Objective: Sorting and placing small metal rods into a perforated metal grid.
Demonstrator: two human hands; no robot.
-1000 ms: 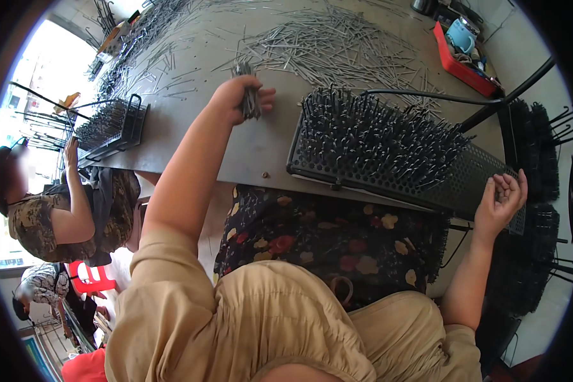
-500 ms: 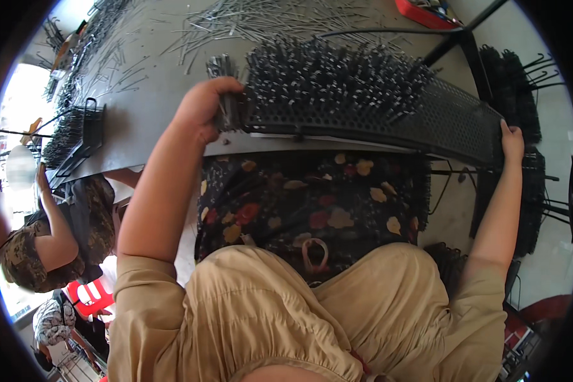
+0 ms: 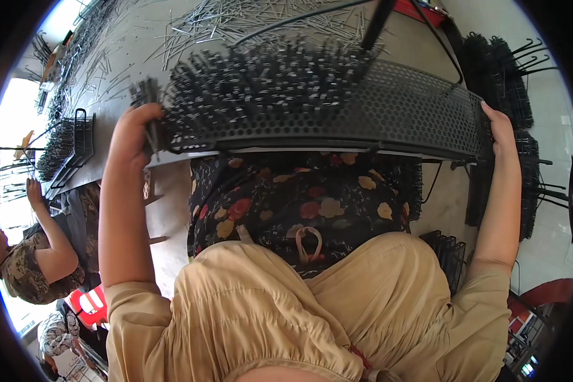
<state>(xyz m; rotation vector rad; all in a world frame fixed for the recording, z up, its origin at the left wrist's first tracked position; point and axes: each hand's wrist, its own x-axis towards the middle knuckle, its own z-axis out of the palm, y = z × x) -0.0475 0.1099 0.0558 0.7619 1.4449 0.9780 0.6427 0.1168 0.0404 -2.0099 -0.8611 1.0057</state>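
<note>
A long black perforated metal tray [image 3: 420, 114] lies across in front of me at the table's near edge. Many thin dark metal rods [image 3: 254, 86] stand packed upright in its left and middle part, while its right part shows bare mesh. My left hand [image 3: 134, 130] is closed at the tray's left end, thumb across a bundle of thin rods [image 3: 148, 95] there. At the right end, my right hand [image 3: 503, 130] grips the tray's edge, thumb on top and fingers mostly hidden.
Loose metal rods [image 3: 216, 25] are scattered over the grey table [image 3: 118, 108]. A similar filled tray [image 3: 67, 146] stands at the left, near another person's hand [image 3: 35, 192]. Black racks with hooks [image 3: 522, 76] are at the right. A red container [image 3: 414, 9] sits at the far right.
The tray with its rods has slid left and a little toward me. My left hand has moved left and down with it; my right hand has shifted slightly left.
</note>
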